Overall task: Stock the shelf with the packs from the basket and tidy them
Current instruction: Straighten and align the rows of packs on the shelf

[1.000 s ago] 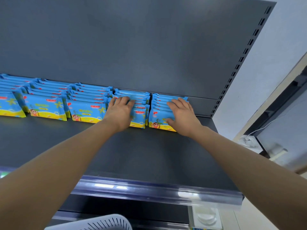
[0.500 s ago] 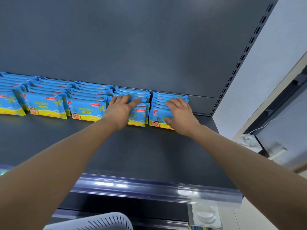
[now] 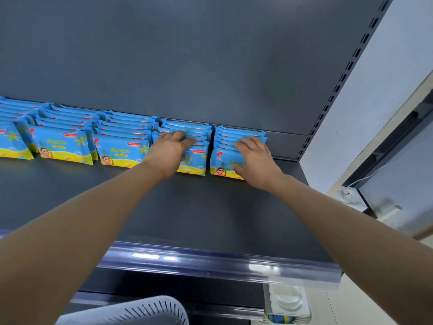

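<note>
Packs (image 3: pixel 65 146): blue and yellow, standing in rows against the back of the dark shelf (image 3: pixel 210 212).
Left hand (image 3: pixel 167 153): fingers near straight, unclenched, pressing the tops of the second row from the right.
Right hand (image 3: pixel 256 160): likewise on the end row, thumb against the front pack.
Basket (image 3: pixel 145 310): white, below the shelf edge.
Wall (image 3: pixel 386 90): pale, at right.

A dark grey back panel (image 3: pixel 210 55) rises behind the shelf (image 3: pixel 210 207) and ends on the right in a slotted upright (image 3: pixel 339 83). Beyond that stands a pale wall (image 3: pixel 386 78). Further right is a dark-framed panel (image 3: pixel 398 174), with a white fitting (image 3: pixel 346 195) below it. A glossy clear strip (image 3: pixel 210 261) along the shelf's front edge catches the light.
</note>
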Demonstrator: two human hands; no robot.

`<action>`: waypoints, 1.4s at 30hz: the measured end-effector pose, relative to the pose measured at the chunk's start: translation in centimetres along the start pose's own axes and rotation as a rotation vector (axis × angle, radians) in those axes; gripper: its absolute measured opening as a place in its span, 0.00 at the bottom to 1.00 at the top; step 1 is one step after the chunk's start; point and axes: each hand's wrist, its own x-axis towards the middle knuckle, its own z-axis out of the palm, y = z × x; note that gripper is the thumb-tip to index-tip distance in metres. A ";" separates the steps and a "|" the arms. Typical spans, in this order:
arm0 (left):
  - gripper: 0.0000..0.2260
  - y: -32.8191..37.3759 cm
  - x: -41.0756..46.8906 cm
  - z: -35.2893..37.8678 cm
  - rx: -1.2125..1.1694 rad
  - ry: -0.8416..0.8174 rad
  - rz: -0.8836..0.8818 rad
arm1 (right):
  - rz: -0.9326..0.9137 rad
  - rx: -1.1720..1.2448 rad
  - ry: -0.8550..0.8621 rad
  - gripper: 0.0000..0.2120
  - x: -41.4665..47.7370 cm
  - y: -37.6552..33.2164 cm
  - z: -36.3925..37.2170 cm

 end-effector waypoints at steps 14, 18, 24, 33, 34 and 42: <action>0.26 0.0 0.3 -0.6 0.017 -0.010 0.000 | -0.028 -0.038 0.025 0.28 -0.3 -0.3 -0.8; 0.28 0.0 0.6 -0.3 -0.002 -0.019 0.004 | -0.027 -0.028 0.038 0.28 -0.3 -0.1 -0.6; 0.35 0.2 -0.1 0.8 0.025 -0.079 -0.003 | -0.058 -0.019 0.054 0.27 0.0 -0.5 0.0; 0.36 0.4 -0.3 0.7 0.022 -0.080 -0.025 | -0.075 -0.030 0.060 0.27 0.3 -0.9 0.3; 0.36 0.4 -0.3 0.7 0.022 -0.082 -0.030 | -0.076 -0.033 0.062 0.27 0.3 -0.9 0.3; 0.34 0.6 -0.4 0.1 -0.006 -0.076 -0.039 | -0.087 -0.062 0.065 0.27 0.0 -0.8 0.2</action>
